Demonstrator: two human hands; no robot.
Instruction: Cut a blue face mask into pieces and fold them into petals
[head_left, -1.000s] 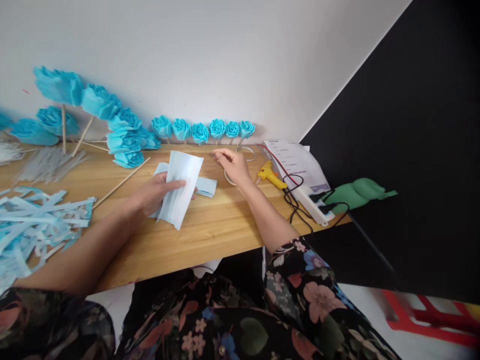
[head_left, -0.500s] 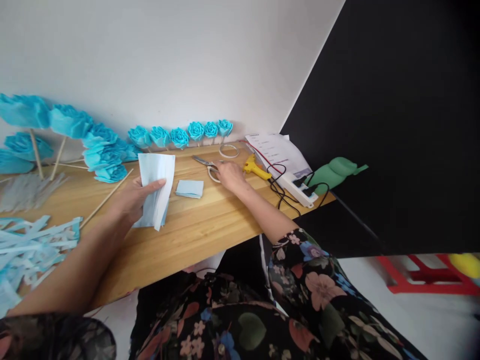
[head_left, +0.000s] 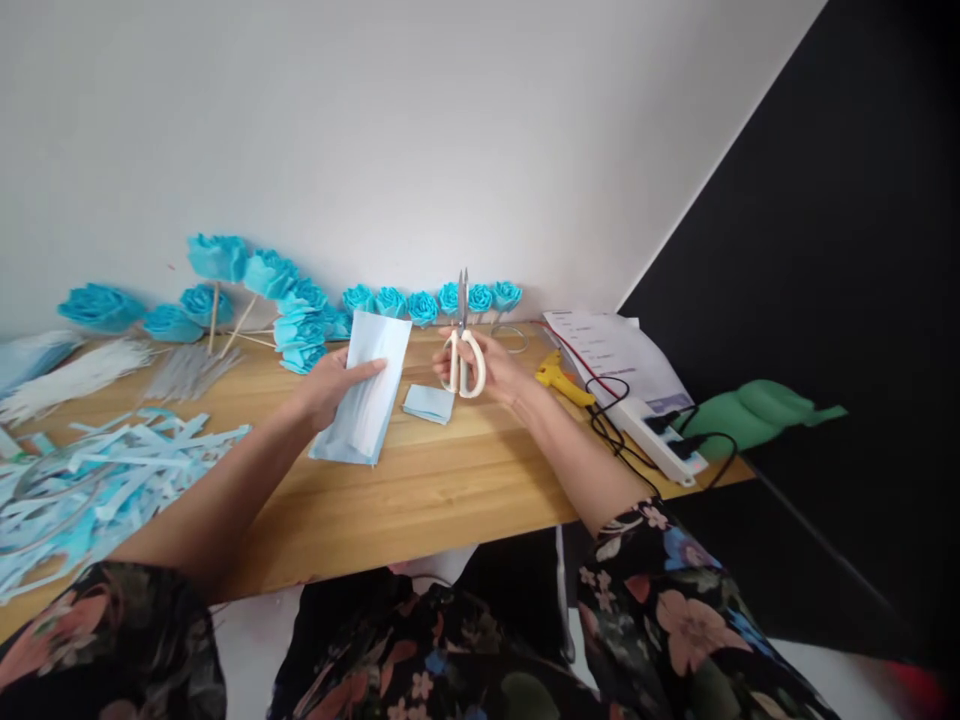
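My left hand (head_left: pixel 335 385) grips a folded sheet of pale blue and white fabric (head_left: pixel 367 400), thumb on top, held over the wooden table (head_left: pixel 450 490). In my right hand (head_left: pixel 491 370) are white-handled scissors (head_left: pixel 463 350), lifted off the table with the blades pointing up and away from me. The blades look nearly closed. Between the hands, a small folded stack of light blue pieces (head_left: pixel 429 403) lies on the wood.
Blue flowers (head_left: pixel 422 308) line the wall; taller ones (head_left: pixel 217 258) stand on sticks at left. Cut blue strips (head_left: pixel 127 480) and grey wires (head_left: pixel 191 372) cover the left side. At right are a yellow glue gun (head_left: pixel 562 378), a power strip (head_left: pixel 664 445), papers (head_left: pixel 615 350) and a green bag (head_left: pixel 765 415).
My right hand has picked the scissors up from the table and turned their blades upward. The fabric in my left hand is tilted more. The camera view has shifted left.
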